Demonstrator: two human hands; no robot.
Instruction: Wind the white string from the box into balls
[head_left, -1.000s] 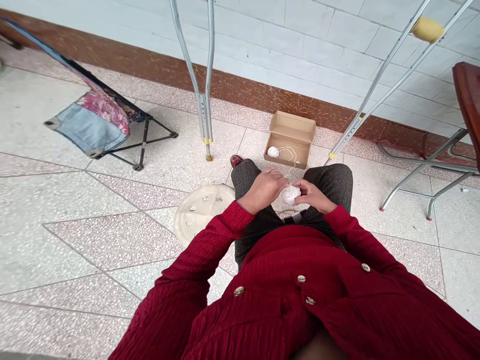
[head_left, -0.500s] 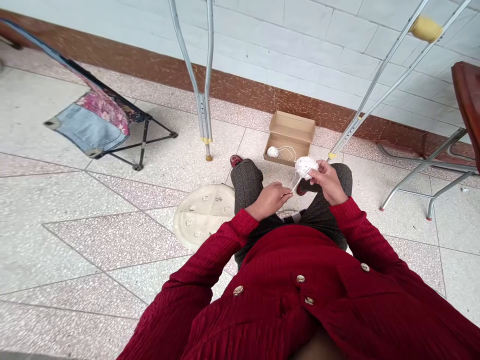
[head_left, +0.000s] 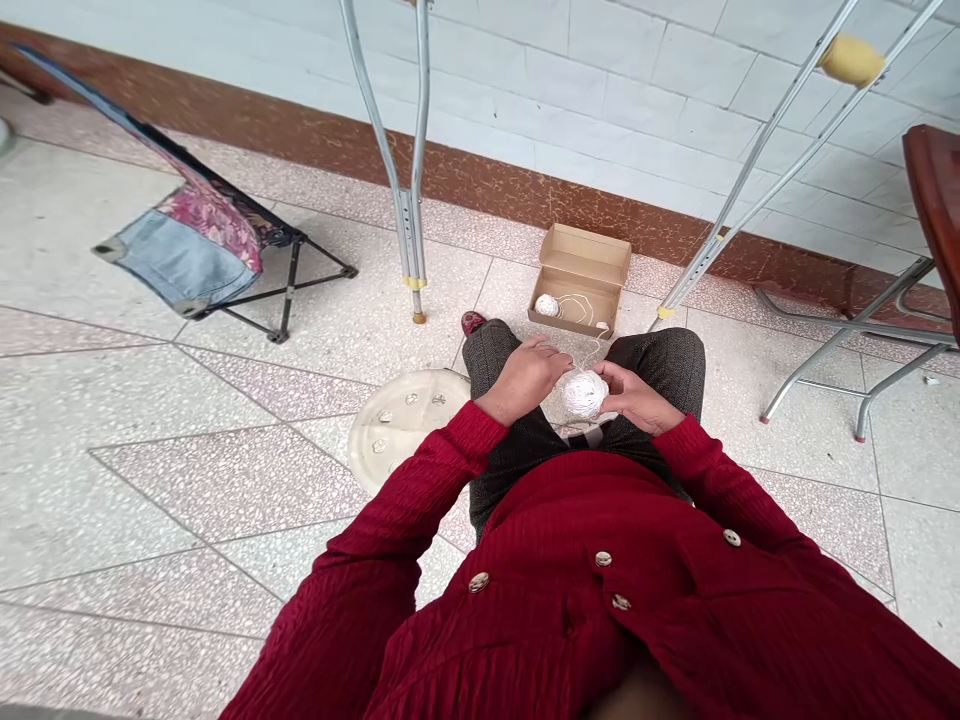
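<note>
My right hand [head_left: 635,398] grips a white ball of yarn [head_left: 585,394] between thumb and fingers, above the gap between my knees. Just left of the ball is my left hand [head_left: 529,378], back upward, its fingers bent together at the yarn strand [head_left: 598,350]; its fingertips are partly hidden. That strand runs from the hands up to an open cardboard box [head_left: 581,272] on the floor. Inside the box lie a smaller white yarn ball [head_left: 547,305], loose loops of yarn and a small white bit at the right corner.
A round plastic stool [head_left: 390,420] stands left of my legs. Crutches [head_left: 411,235] lean by the wall, another crutch [head_left: 705,250] right of the box. A folding chair [head_left: 195,250] is at the left, a metal-legged chair [head_left: 862,350] at the right.
The yarn ball in my right hand has moved down and left, turning toward me. My left hand has risen from below the ball to its upper left side.
</note>
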